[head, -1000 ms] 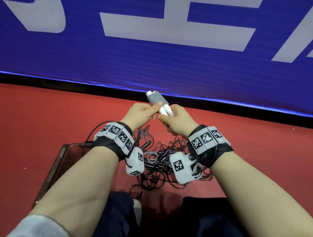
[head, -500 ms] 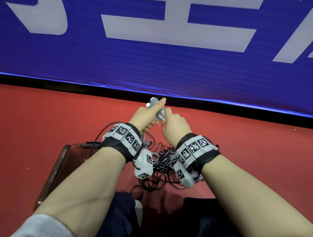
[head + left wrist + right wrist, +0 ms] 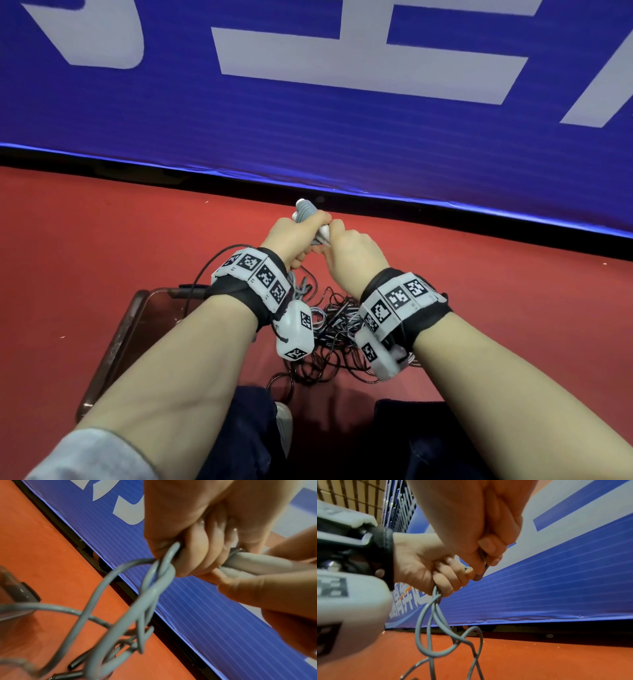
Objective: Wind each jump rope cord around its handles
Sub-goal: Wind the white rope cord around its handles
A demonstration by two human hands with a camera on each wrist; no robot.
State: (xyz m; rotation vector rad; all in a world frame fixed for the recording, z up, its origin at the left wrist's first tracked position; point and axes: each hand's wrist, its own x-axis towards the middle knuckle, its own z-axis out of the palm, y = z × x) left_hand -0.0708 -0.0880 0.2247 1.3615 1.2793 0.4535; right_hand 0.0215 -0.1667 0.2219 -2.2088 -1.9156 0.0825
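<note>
A: Left hand now clenches the paired grey handles lower, thumb folded over the coils. Right hand pinches the grey cord against the handle ends.
B: Change?
A: Hands dropped and closed together; another turn looks laid.
B: Remaining?
A: Slack loops hang toward the rope pile on the red floor.

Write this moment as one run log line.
left hand: grips handles | right hand: pinches gray cord | winding unfinished

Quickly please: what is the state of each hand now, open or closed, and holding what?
Left hand: closed, gripping the grey jump rope handles and loops of grey cord.
Right hand: closed, pinching the same handles.
</note>
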